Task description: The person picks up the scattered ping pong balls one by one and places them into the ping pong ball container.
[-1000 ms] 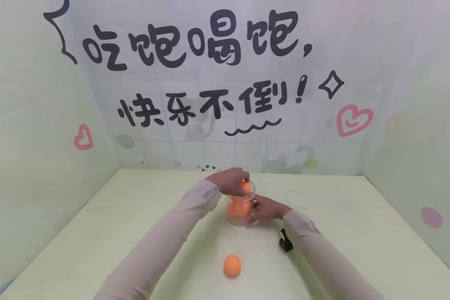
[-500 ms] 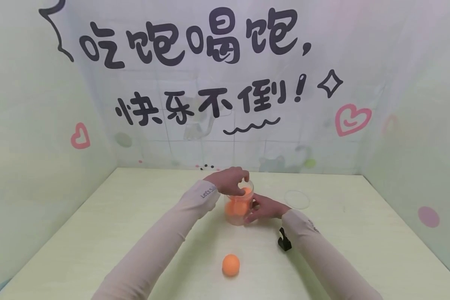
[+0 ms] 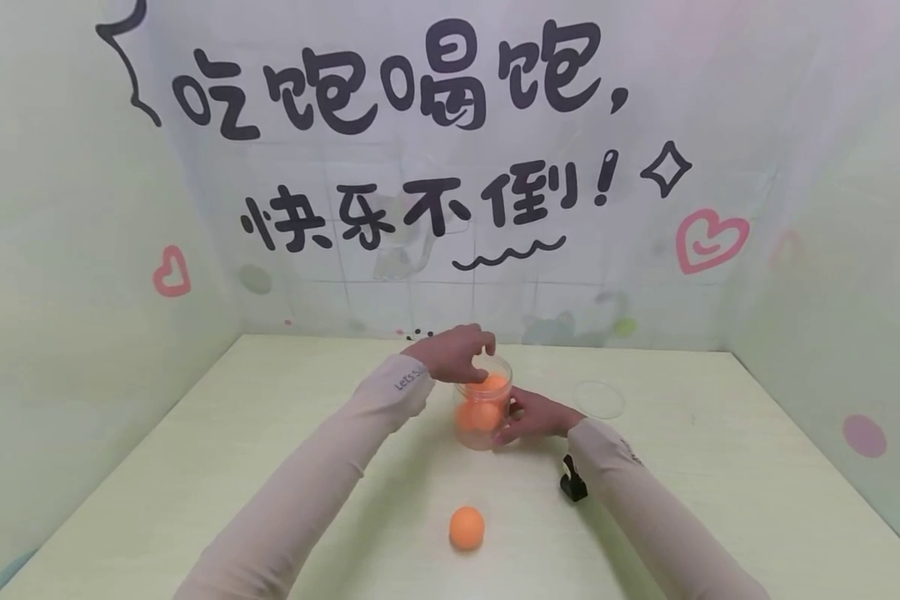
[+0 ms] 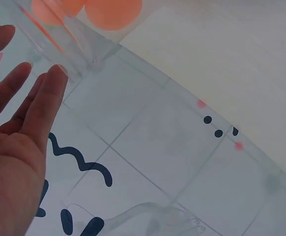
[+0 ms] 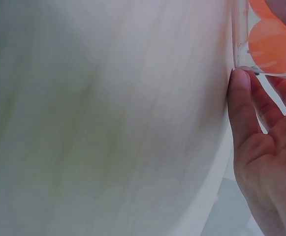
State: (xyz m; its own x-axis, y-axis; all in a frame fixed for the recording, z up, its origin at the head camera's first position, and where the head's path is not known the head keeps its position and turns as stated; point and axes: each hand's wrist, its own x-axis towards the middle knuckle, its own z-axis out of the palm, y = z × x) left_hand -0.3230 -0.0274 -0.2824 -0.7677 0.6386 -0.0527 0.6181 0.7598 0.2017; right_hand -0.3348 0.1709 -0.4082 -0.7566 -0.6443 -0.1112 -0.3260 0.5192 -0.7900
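Observation:
A clear plastic jar (image 3: 483, 433) stands mid-table with orange balls (image 3: 478, 414) inside. My left hand (image 3: 480, 354) hovers just over its rim, fingers relaxed and empty; in the left wrist view its straight fingers (image 4: 47, 98) lie beside the jar wall (image 4: 59, 34). My right hand (image 3: 512, 417) cups the jar's right side, thumb high and fingers low. In the right wrist view its fingertips (image 5: 238, 86) touch the jar's bottom edge (image 5: 241, 44), with a ball (image 5: 273, 44) showing through. One more orange ball (image 3: 467, 527) lies loose on the table nearer me.
A clear round lid (image 3: 598, 399) lies flat to the right of the jar. The pale table (image 3: 195, 467) is walled by printed backdrops at the back and both sides. A small black clip (image 3: 572, 485) sits under my right forearm.
The orange ball my left hand held at the jar's mouth now lies inside the jar. My left hand has risen slightly and is empty. My right hand has stayed on the jar.

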